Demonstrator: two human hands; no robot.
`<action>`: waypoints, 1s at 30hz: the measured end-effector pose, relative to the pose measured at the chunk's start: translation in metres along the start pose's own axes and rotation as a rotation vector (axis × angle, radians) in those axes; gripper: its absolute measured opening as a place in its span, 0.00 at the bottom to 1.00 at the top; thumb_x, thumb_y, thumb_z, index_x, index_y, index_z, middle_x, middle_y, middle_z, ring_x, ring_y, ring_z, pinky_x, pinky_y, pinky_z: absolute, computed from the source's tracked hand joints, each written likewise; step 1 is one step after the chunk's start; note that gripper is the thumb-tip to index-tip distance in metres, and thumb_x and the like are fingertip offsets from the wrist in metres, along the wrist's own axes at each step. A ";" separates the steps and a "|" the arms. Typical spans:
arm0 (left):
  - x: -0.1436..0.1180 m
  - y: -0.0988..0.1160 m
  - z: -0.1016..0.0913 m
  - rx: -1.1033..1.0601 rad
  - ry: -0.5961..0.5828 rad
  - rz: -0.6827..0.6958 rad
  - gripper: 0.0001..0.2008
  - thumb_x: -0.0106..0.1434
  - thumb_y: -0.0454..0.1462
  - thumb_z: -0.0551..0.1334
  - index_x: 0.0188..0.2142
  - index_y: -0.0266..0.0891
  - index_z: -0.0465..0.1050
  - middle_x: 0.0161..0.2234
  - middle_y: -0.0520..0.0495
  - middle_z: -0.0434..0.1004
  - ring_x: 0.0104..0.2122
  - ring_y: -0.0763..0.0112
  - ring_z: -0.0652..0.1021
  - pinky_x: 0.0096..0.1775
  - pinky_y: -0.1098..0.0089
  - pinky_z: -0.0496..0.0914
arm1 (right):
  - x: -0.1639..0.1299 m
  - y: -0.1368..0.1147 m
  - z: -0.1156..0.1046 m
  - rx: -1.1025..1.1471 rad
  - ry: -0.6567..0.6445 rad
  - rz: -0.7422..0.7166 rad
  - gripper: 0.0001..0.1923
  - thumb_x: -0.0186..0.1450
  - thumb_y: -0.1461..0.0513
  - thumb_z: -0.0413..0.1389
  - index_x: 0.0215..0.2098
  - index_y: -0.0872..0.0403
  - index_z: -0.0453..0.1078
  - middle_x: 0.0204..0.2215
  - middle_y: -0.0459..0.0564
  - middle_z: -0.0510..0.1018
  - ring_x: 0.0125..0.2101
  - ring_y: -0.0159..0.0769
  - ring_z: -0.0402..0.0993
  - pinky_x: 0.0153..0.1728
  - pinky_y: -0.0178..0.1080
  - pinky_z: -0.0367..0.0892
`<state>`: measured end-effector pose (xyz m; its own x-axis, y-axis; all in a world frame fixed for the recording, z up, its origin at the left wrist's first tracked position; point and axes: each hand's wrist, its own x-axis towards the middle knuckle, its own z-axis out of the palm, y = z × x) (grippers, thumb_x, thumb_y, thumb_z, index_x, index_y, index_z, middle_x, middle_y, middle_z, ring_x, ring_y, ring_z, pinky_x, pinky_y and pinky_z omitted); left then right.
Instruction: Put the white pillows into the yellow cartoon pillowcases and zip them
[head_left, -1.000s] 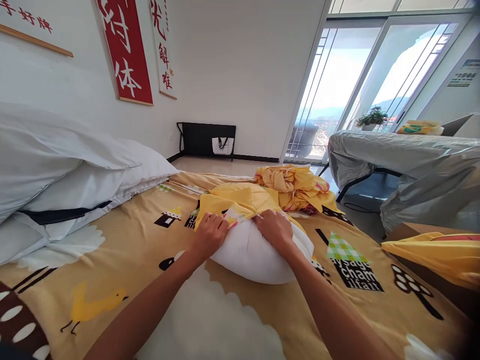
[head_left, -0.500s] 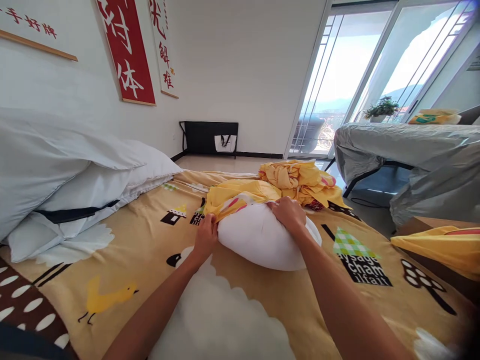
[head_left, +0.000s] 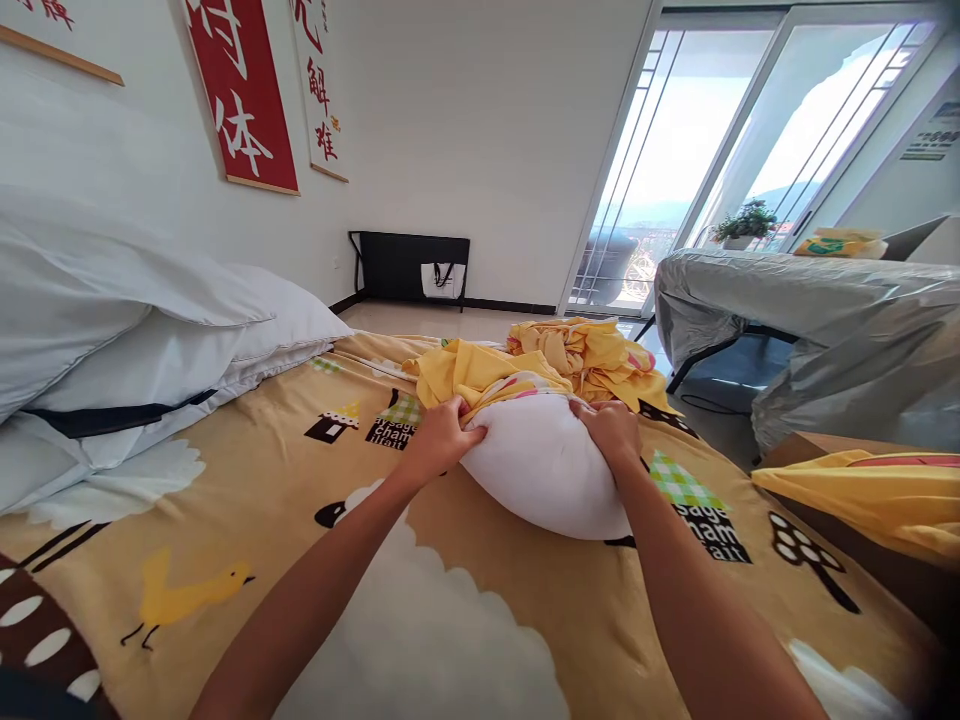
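Observation:
A plump white pillow lies on the bed, its far end covered by a bunched yellow pillowcase with pink and white markings. My left hand grips the left side where the case's edge meets the pillow, thumb on the white surface. At the right side of the same edge, my right hand is closed on the pillowcase against the pillow; some of its fingertips are hidden. Right behind the case sits a crumpled heap of yellow fabric.
The tan patterned bedsheet spreads under everything. White pillows are stacked at the left. To the right are a cardboard box with yellow cloth over it and a plastic-covered table.
My left hand has shifted up and right, its thumb now over the white pillow. My right hand has moved right along the edge. The view has turned slightly.

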<state>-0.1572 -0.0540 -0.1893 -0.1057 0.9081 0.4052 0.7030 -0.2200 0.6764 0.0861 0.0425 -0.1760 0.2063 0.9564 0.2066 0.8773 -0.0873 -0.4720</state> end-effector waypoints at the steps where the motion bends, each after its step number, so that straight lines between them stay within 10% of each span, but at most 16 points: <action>1: 0.003 0.001 0.003 0.078 0.019 0.019 0.07 0.53 0.38 0.64 0.29 0.40 0.66 0.26 0.51 0.72 0.27 0.68 0.71 0.27 0.71 0.58 | -0.002 -0.002 0.000 0.001 0.006 0.007 0.22 0.63 0.48 0.50 0.40 0.55 0.78 0.41 0.60 0.78 0.44 0.49 0.73 0.39 0.40 0.63; 7: 0.012 0.005 0.034 0.325 0.204 0.017 0.06 0.58 0.29 0.56 0.28 0.41 0.66 0.26 0.47 0.74 0.28 0.64 0.73 0.29 0.68 0.54 | -0.035 -0.025 0.008 -0.041 0.144 0.007 0.25 0.68 0.51 0.42 0.50 0.55 0.71 0.37 0.61 0.78 0.39 0.48 0.74 0.36 0.41 0.62; 13: 0.005 -0.019 0.057 0.215 0.438 0.016 0.08 0.58 0.28 0.53 0.25 0.41 0.61 0.24 0.49 0.71 0.26 0.67 0.70 0.29 0.69 0.54 | -0.070 -0.016 0.016 0.113 0.188 -0.435 0.30 0.70 0.51 0.38 0.66 0.55 0.48 0.41 0.55 0.77 0.35 0.41 0.73 0.39 0.37 0.63; 17: 0.003 -0.031 0.060 0.152 0.525 0.024 0.09 0.57 0.28 0.51 0.24 0.41 0.59 0.23 0.52 0.68 0.25 0.70 0.67 0.29 0.70 0.54 | -0.076 -0.010 0.013 0.038 0.066 -0.681 0.34 0.62 0.46 0.53 0.64 0.45 0.56 0.54 0.53 0.69 0.49 0.45 0.69 0.47 0.39 0.64; 30: -0.010 -0.026 0.051 0.399 0.470 0.226 0.11 0.52 0.26 0.53 0.19 0.41 0.58 0.20 0.48 0.65 0.25 0.68 0.69 0.29 0.68 0.56 | -0.063 -0.058 0.008 -0.437 -0.058 -0.601 0.23 0.67 0.51 0.46 0.60 0.42 0.60 0.42 0.54 0.75 0.39 0.44 0.74 0.37 0.40 0.64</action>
<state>-0.1381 -0.0392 -0.2422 -0.1575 0.5826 0.7974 0.9411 -0.1561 0.3000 0.0183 -0.0101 -0.1685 -0.3764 0.8862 0.2700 0.9263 0.3646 0.0948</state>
